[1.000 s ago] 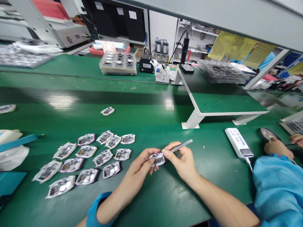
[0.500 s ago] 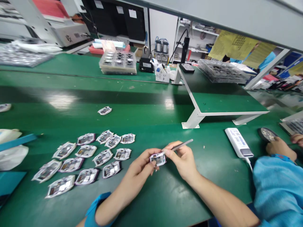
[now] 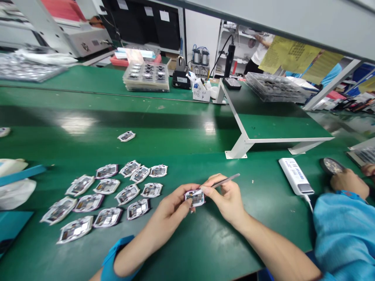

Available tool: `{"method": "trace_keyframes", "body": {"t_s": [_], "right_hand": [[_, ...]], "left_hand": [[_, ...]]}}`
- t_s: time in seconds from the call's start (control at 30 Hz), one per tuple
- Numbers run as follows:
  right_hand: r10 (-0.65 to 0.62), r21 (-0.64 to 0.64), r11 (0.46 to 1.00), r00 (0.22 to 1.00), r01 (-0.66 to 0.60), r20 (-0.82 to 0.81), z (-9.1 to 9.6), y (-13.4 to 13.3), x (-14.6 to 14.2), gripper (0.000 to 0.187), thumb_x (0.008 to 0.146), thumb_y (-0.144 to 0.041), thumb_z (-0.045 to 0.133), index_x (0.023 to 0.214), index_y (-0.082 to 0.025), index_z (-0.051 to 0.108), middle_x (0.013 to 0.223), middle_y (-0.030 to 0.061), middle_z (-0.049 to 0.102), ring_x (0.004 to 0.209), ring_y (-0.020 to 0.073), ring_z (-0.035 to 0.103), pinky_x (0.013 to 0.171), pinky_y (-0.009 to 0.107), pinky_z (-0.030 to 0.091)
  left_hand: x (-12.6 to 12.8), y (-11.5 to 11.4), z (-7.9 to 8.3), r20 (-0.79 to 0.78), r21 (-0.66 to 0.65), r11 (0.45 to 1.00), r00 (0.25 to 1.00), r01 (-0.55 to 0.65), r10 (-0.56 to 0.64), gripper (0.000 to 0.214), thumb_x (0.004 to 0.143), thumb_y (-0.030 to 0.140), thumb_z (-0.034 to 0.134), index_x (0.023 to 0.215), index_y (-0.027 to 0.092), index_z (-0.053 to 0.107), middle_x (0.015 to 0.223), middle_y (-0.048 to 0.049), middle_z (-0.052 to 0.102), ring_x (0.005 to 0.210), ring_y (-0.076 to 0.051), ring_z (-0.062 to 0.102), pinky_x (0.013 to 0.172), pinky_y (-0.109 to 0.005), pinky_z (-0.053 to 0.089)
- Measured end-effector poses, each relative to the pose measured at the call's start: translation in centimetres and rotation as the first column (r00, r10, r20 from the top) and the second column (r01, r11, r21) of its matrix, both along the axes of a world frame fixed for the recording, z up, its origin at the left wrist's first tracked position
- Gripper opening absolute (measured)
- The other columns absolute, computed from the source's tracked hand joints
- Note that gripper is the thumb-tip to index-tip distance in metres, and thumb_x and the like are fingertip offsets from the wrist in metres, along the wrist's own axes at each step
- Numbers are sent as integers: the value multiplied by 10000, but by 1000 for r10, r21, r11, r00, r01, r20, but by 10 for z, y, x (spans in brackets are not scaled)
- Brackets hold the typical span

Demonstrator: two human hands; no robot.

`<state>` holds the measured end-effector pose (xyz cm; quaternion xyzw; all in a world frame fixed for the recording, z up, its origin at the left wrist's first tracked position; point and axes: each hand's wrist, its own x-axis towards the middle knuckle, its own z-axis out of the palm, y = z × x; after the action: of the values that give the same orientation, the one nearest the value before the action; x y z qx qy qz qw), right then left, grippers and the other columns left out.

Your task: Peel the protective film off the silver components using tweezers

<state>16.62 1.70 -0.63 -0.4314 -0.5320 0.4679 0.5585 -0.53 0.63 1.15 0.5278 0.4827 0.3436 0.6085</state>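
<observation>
Tweezers (image 3: 226, 180): slim, smooth metal. Small part (image 3: 195, 198): glossy film over plastic. Surface (image 3: 190, 249): green, glossy. Box (image 3: 295, 176): white, smooth plastic. Sleeve (image 3: 344, 238): blue, matt cloth.

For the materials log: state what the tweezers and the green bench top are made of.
The tweezers look like stainless steel: dull grey metallic sheen along the shank. The bench top looks like a smooth green laminate or antistatic mat, judging by its glossy glare; the exact material cannot be told.

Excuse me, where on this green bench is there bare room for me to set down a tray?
There is bare green bench right of the lone foil-backed part, up to the white shelf leg. Another patch lies between your right hand and the white corded unit. It is crowded left of your left hand, around the cluster of parts.
</observation>
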Motion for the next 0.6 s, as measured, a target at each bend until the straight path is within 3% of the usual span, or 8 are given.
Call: {"method": "trace_keyframes", "body": {"t_s": [0.6], "right_hand": [[-13,-41,999,1000,13,-3,1,-2,-2,58,774,-237,748,748,-213,702,743,5,685,689,171,658,646,296,539]], "left_hand": [[0,1,-4,59,-69,997,998,-33,38,344,840,435,632,1041,165,698,685,-4,619,611,-161,513,560,-267,396]]}}
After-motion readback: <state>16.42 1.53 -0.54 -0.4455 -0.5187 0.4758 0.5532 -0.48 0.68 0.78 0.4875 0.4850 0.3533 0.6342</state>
